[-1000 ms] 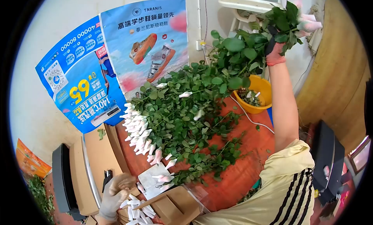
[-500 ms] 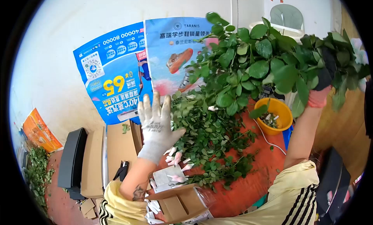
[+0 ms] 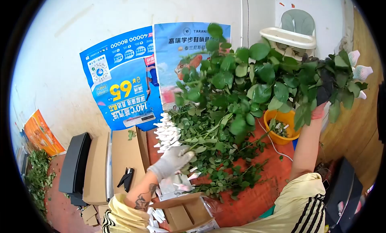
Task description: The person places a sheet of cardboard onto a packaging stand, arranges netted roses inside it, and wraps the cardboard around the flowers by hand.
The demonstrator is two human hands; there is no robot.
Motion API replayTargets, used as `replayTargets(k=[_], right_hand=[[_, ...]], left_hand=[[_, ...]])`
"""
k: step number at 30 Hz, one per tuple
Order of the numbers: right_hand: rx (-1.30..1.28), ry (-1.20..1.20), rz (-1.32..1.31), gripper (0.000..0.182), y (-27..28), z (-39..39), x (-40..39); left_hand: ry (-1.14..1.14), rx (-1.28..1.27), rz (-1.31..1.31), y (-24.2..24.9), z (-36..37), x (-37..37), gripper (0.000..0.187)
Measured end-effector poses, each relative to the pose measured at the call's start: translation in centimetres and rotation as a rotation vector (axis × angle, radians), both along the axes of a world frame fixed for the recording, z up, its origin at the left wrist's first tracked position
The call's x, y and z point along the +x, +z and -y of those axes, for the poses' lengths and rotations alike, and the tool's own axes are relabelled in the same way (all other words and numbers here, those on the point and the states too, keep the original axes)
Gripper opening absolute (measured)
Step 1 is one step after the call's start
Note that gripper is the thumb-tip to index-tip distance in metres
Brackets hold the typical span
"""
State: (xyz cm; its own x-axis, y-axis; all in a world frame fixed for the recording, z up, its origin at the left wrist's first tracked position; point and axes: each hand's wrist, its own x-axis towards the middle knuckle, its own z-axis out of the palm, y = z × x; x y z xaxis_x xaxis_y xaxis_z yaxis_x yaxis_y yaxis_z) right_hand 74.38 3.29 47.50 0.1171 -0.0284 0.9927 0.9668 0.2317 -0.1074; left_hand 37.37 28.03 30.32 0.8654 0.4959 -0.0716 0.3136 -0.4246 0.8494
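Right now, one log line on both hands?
left hand: at flower pile, grip unclear | right hand: holding leafy bunch

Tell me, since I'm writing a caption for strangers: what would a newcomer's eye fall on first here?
Most likely the big leafy bunch of flowers held up in the black-gloved right hand, at the upper right. Below it, a green pile of stems with white-wrapped heads at its left end lies on a red table. Behind, two blue posters brighten the wall.
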Motion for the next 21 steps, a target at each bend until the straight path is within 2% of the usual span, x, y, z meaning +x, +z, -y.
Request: replayTargets(k=[1,2,3,4,6,7,11,13,17,19,21], right_hand=[[-0.018,0.003,-0.008,0.022,-0.4,-0.1,-0.1],[-0.033,0.009,-0.018,0.022,-0.9,-0.1,-0.1],[-0.053,0.009,-0.028,0.022,-1.2,-0.2,-0.1],[-0.070,0.013,-0.038,0.022,-1.3,0.0,0.1],[-0.096,0.012,-0.059,0.021,-1.7,0.1,0.5],[-0.109,0.010,-0.070,0.021,-2.0,0.4,0.6],[-0.144,-0.002,-0.100,0.021,-2.3,2.0,1.8],[-0.153,-0.014,-0.110,0.020,-2.2,3.1,2.3],[-0.180,-0.042,-0.122,0.019,-2.1,4.0,2.5],[-0.212,-0.055,-0.130,0.019,-2.5,3.7,2.1],[-0.252,-0.067,-0.135,0.019,-2.8,3.3,1.7]], left_hand=[[0.056,-0.076,0.044,0.8,0.4,-0.9,0.046],[0.082,0.293,0.094,-0.1,-1.2,-1.6,0.043],[0.078,0.439,-0.035,-0.5,-2.7,-2.9,0.038],[0.113,0.434,-0.222,2.1,-2.0,-4.0,0.033],[0.145,0.787,-0.263,0.2,-4.8,-6.7,0.029],[0.192,0.688,-0.383,-0.9,-6.5,-8.2,0.028],[0.256,0.742,-0.395,-4.2,-7.7,-13.6,0.026],[0.278,0.647,-0.571,-5.4,-7.6,-14.4,0.025],[0.265,0.623,-0.522,-6.2,-7.6,-12.2,0.027],[0.218,0.734,-0.484,-5.7,-7.1,-8.9,0.029],[0.173,0.461,-0.390,-4.1,-6.0,-5.3,0.041]])
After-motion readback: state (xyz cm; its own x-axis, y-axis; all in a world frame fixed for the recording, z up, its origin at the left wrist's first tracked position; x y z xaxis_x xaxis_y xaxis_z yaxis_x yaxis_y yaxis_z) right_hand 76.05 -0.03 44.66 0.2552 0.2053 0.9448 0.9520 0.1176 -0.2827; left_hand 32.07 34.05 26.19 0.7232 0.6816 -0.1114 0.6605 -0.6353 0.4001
